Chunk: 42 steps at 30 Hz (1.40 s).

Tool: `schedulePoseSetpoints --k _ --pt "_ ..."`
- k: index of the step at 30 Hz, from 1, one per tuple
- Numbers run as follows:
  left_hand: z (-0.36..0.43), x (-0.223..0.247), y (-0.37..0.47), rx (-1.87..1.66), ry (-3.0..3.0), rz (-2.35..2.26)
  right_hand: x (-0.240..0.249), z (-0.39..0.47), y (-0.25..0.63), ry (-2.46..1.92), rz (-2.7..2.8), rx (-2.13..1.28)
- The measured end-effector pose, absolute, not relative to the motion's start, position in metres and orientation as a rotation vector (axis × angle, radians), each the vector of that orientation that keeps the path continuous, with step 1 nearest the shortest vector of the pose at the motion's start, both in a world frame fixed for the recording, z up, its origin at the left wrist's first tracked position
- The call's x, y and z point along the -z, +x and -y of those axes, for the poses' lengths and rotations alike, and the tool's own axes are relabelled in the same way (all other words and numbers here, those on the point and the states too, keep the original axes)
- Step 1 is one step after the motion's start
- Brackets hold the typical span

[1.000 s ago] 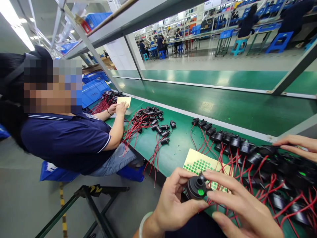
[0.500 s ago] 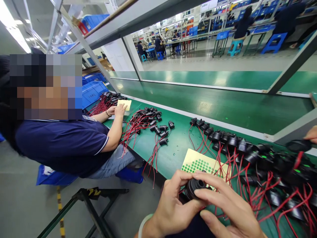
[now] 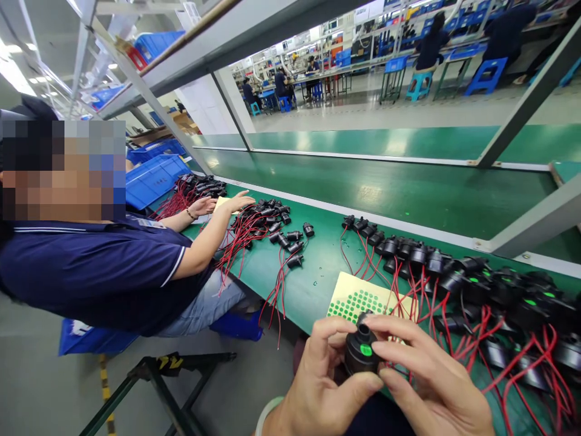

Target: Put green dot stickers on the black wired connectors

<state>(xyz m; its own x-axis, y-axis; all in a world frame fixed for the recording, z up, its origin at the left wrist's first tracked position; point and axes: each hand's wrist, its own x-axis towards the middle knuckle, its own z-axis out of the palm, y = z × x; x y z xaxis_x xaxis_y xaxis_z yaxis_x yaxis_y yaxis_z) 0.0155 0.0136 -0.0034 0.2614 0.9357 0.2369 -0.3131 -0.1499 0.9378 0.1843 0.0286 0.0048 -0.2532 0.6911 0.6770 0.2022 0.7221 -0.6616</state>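
Observation:
Low in the head view, a small black pump (image 3: 358,356) with a short spout on top stands nearly upright between my hands. A round green sticker (image 3: 365,349) shows on its upper face. My left hand (image 3: 320,369) is closed around its left side, thumb in front. My right hand (image 3: 422,369) grips its right side, with fingertips beside the sticker and near the spout. Just beyond my fingers lies a pale yellow sheet (image 3: 338,290) of green dot stickers, partly covered by my hands and some red wires.
Many black pumps (image 3: 508,284) with red wires crowd the green bench (image 3: 318,260) on the right; some bear green dots. To the left, a co-worker (image 3: 100,266) reaches toward another pump pile (image 3: 267,212). Blue bins (image 3: 154,178) stand behind. A metal frame post (image 3: 521,103) rises beyond the bench.
The pump has turned in my hands, and its green sticker now shows. The co-worker's hand has moved from the yellow sheet toward the pile. Another person's hand at the right edge is gone.

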Motion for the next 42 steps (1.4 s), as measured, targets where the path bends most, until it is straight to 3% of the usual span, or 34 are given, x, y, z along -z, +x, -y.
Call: schedulePoseSetpoints --k 14,27,42 --pt "-0.025 0.001 0.031 -1.044 0.925 -0.657 0.016 -0.03 0.198 -0.844 1.974 -0.228" --pt "-0.046 0.018 0.052 -0.851 0.761 -0.686 0.026 -0.023 0.219 -0.988 2.042 -0.241" --pt "-0.088 0.071 -0.024 -1.008 1.119 -1.41 0.059 -0.068 0.394 -1.792 1.793 -0.035"
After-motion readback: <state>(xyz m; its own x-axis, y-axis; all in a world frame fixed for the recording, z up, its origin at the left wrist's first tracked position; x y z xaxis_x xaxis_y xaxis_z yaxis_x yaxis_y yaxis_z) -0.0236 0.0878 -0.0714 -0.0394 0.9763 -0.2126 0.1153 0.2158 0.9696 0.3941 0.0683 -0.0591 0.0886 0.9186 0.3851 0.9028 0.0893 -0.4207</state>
